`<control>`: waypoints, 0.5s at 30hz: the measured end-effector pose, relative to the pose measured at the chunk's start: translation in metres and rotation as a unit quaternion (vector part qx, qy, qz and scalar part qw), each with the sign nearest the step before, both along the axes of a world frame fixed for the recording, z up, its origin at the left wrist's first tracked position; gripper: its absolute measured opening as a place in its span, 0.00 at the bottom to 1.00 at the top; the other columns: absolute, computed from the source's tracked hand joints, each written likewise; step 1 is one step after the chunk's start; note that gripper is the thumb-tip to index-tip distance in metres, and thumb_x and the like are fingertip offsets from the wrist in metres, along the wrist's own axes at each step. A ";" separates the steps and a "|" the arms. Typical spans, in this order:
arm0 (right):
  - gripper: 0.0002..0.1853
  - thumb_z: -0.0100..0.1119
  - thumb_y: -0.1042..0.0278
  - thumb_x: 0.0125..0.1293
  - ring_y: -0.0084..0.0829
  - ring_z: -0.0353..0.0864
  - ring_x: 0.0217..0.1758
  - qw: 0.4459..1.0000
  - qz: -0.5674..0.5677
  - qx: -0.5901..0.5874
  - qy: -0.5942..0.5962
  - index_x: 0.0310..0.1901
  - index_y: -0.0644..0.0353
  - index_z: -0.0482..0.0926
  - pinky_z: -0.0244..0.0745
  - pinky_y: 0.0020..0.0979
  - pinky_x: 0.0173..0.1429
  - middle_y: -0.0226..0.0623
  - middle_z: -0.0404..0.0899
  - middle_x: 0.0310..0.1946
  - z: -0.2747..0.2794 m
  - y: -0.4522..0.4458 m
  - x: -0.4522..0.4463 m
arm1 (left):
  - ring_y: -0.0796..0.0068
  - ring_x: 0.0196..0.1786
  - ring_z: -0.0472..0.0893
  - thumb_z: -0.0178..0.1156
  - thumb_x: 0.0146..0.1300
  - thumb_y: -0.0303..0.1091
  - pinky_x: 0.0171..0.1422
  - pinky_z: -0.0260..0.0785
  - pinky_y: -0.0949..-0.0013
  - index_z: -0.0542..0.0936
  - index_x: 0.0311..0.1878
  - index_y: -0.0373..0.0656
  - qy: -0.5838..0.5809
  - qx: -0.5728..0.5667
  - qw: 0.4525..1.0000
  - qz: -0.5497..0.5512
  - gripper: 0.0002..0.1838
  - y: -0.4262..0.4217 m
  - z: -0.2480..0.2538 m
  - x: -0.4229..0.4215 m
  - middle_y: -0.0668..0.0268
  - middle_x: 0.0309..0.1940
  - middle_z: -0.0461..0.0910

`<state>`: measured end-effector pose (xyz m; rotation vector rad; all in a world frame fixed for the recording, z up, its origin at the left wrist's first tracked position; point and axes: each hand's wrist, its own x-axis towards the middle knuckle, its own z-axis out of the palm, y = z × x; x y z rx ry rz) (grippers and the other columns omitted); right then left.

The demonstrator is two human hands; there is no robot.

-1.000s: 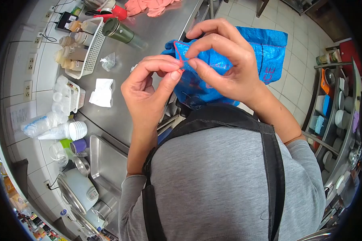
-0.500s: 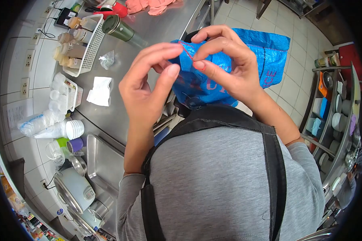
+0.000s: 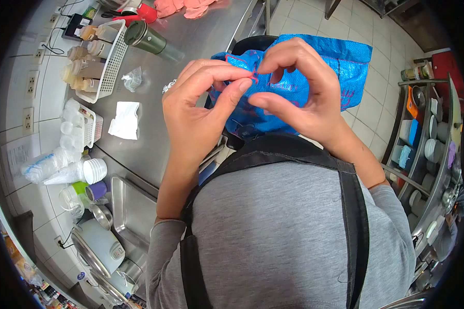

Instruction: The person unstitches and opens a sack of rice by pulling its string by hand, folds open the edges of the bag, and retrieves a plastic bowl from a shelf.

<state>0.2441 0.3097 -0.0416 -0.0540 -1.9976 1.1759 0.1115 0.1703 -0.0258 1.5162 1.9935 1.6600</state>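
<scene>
My left hand (image 3: 201, 103) pinches a thin red string (image 3: 254, 78) between thumb and fingertips. My right hand (image 3: 314, 92) is just beside it, thumb and forefinger apart in a curved shape, with nothing visible between them. Below and behind both hands is a blue woven plastic bag (image 3: 345, 67) with pinkish-red lettering, partly covered by my fingers. Whether the string is joined to the bag's edge I cannot make out.
A steel counter (image 3: 154, 113) runs along the left. On it are a green tumbler (image 3: 144, 37), a white basket (image 3: 111, 67) of sauce bottles, a white paper (image 3: 125, 120), a small plastic bag (image 3: 132, 80) and a metal tray (image 3: 134, 211). A dish shelf (image 3: 423, 134) is at right.
The red string was stretched between both hands; now it is bunched at my left fingertips. My right thumb and forefinger have come apart, and the left hand has moved slightly right.
</scene>
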 end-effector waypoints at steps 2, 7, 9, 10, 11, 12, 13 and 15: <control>0.08 0.73 0.74 0.60 0.26 0.77 0.34 1.000 -0.004 0.006 0.001 0.38 0.61 0.83 0.73 0.25 0.37 0.36 0.81 0.37 -0.004 0.001 -0.003 | 0.76 0.38 0.81 0.72 0.57 0.23 0.42 0.73 0.74 0.89 0.38 0.41 0.021 0.008 1.000 0.002 0.06 0.001 0.002 0.001 0.67 0.35 0.87; 0.06 0.72 0.74 0.61 0.26 0.76 0.38 0.999 0.010 -0.043 -0.018 0.36 0.64 0.83 0.71 0.27 0.41 0.36 0.80 0.38 -0.007 -0.001 -0.002 | 0.73 0.41 0.82 0.73 0.57 0.23 0.45 0.74 0.70 0.89 0.37 0.40 0.015 0.000 1.000 0.006 0.05 0.000 -0.001 -0.002 0.67 0.35 0.87; 0.05 0.70 0.73 0.62 0.26 0.76 0.39 0.998 0.013 -0.061 -0.027 0.36 0.64 0.83 0.71 0.27 0.42 0.36 0.80 0.38 -0.008 -0.001 -0.002 | 0.72 0.41 0.82 0.73 0.56 0.23 0.46 0.74 0.70 0.89 0.37 0.40 0.011 -0.001 1.000 0.003 0.05 -0.001 -0.002 -0.003 0.66 0.35 0.87; 0.05 0.70 0.73 0.63 0.25 0.76 0.37 0.998 0.013 -0.062 -0.025 0.37 0.64 0.83 0.71 0.26 0.41 0.36 0.80 0.38 -0.009 0.000 -0.002 | 0.72 0.41 0.82 0.73 0.56 0.23 0.46 0.74 0.69 0.89 0.37 0.40 0.011 -0.002 1.000 0.002 0.05 0.000 -0.002 -0.003 0.67 0.35 0.87; 0.05 0.70 0.73 0.63 0.24 0.76 0.36 0.998 0.013 -0.064 -0.023 0.37 0.63 0.83 0.72 0.25 0.39 0.35 0.81 0.38 -0.012 0.001 -0.003 | 0.71 0.42 0.83 0.73 0.56 0.23 0.46 0.74 0.69 0.89 0.37 0.40 0.010 -0.003 1.000 0.000 0.05 0.000 -0.002 -0.004 0.67 0.35 0.87; 0.05 0.70 0.73 0.63 0.23 0.76 0.34 0.998 0.014 -0.065 -0.021 0.38 0.63 0.84 0.72 0.24 0.38 0.35 0.81 0.38 -0.013 0.002 -0.003 | 0.74 0.41 0.81 0.72 0.58 0.23 0.46 0.72 0.71 0.89 0.38 0.39 0.014 -0.006 1.000 -0.009 0.05 0.000 -0.004 -0.006 0.66 0.36 0.86; 0.05 0.70 0.73 0.63 0.23 0.76 0.35 0.997 0.016 -0.070 -0.024 0.38 0.63 0.84 0.72 0.25 0.39 0.35 0.81 0.38 -0.014 0.002 -0.004 | 0.77 0.40 0.80 0.72 0.59 0.24 0.45 0.70 0.74 0.88 0.40 0.38 0.017 -0.010 1.000 -0.018 0.06 -0.001 -0.006 -0.009 0.65 0.37 0.86; 0.05 0.69 0.73 0.64 0.23 0.76 0.36 0.996 0.021 -0.081 -0.032 0.38 0.63 0.83 0.72 0.25 0.39 0.35 0.80 0.39 -0.015 0.003 -0.004 | 0.79 0.39 0.78 0.71 0.60 0.24 0.44 0.68 0.76 0.88 0.42 0.37 0.010 -0.015 0.999 -0.027 0.06 -0.002 -0.008 -0.010 0.64 0.39 0.85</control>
